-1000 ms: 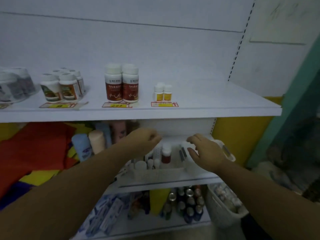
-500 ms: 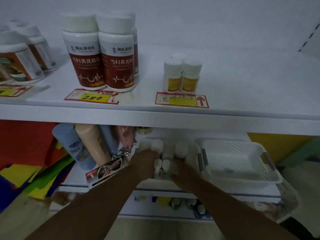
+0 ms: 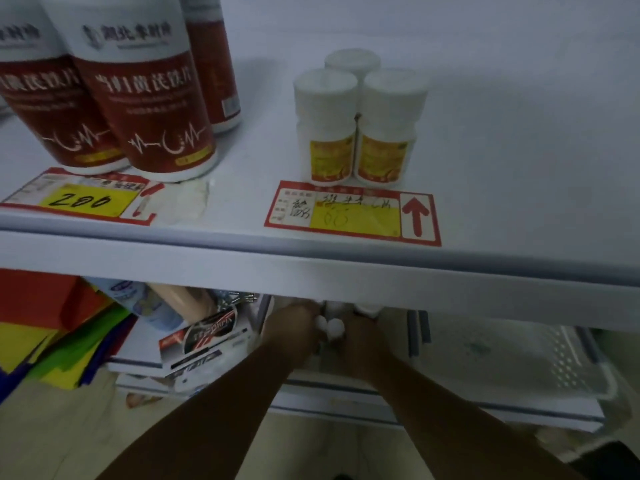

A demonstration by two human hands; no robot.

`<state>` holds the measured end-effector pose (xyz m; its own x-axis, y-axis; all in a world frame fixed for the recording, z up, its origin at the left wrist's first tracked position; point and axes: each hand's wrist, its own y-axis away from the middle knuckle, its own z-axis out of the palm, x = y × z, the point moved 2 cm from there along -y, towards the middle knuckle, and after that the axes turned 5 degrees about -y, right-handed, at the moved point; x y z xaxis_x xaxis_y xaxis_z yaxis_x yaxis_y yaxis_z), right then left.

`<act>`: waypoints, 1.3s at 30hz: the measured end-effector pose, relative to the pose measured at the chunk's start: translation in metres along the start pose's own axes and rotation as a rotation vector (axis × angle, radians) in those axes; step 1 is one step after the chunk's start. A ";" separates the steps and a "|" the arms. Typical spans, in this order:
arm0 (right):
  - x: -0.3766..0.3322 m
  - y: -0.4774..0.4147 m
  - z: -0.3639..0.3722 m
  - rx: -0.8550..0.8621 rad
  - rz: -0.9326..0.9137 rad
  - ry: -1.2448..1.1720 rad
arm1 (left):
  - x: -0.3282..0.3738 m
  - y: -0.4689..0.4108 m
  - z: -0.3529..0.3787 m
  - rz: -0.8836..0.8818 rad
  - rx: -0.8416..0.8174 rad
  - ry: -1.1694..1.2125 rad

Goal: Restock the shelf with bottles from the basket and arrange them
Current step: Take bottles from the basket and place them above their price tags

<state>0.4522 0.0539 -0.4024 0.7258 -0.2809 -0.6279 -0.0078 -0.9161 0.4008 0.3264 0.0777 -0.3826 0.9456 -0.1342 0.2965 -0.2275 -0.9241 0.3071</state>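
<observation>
Hands low centre: left hand (image 3: 294, 329) & right hand (image 3: 362, 337) flank small white-capped bottles (image 3: 335, 328), caps up, btwn them; fingers hidden, can't tell grip.

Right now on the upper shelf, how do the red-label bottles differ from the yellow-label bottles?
The red-label bottles are far bigger than the yellow-label bottles. The red-label ones carry a white pulse line; the yellow-label ones show none. Both groups stand upright behind price tags.

The white shelf (image 3: 519, 161) bears red-labelled bottles (image 3: 149, 112), three small yellow-labelled bottles (image 3: 332, 150) and two price tags (image 3: 349, 213).
</observation>
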 end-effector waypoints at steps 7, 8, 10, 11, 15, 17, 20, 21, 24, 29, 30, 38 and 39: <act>-0.029 0.058 -0.032 0.014 -0.024 -0.492 | -0.008 0.051 -0.053 0.068 0.249 0.665; -0.033 0.069 -0.035 -0.022 -0.011 -0.549 | -0.006 0.064 -0.064 0.063 0.235 0.749; -0.042 0.093 -0.042 -0.038 -0.007 -0.679 | -0.004 0.092 -0.082 0.011 0.138 0.988; -0.046 0.105 -0.045 -0.021 -0.024 -0.771 | -0.005 0.105 -0.089 -0.005 0.084 1.067; -0.063 0.156 -0.056 -0.014 -0.096 -1.032 | 0.002 0.151 -0.117 0.081 0.051 1.196; -0.072 0.178 -0.061 -0.012 -0.138 -1.121 | 0.009 0.171 -0.129 0.121 0.064 1.218; -0.084 0.204 -0.063 0.043 -0.185 -1.169 | 0.021 0.196 -0.143 0.183 0.110 1.206; -0.089 0.212 -0.063 0.070 -0.209 -1.154 | 0.024 0.203 -0.146 0.201 0.132 1.188; -0.099 0.230 -0.066 0.137 -0.288 -1.101 | 0.029 0.219 -0.154 0.243 0.135 1.152; -0.110 0.253 -0.093 0.071 -0.372 -1.209 | 0.034 0.236 -0.180 0.333 0.115 1.133; -0.113 0.256 -0.102 0.030 -0.411 -1.230 | 0.036 0.239 -0.188 0.356 0.128 1.141; -0.134 0.267 -0.162 0.013 -0.578 -1.268 | 0.063 0.244 -0.227 0.464 0.238 1.150; -0.135 0.265 -0.168 0.036 -0.586 -1.254 | 0.067 0.242 -0.230 0.469 0.254 1.131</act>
<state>0.4682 -0.1026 -0.0994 -0.4676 0.0943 -0.8789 0.0493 -0.9900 -0.1324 0.2809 -0.0721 -0.0803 0.0268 -0.2028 0.9789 -0.3182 -0.9300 -0.1839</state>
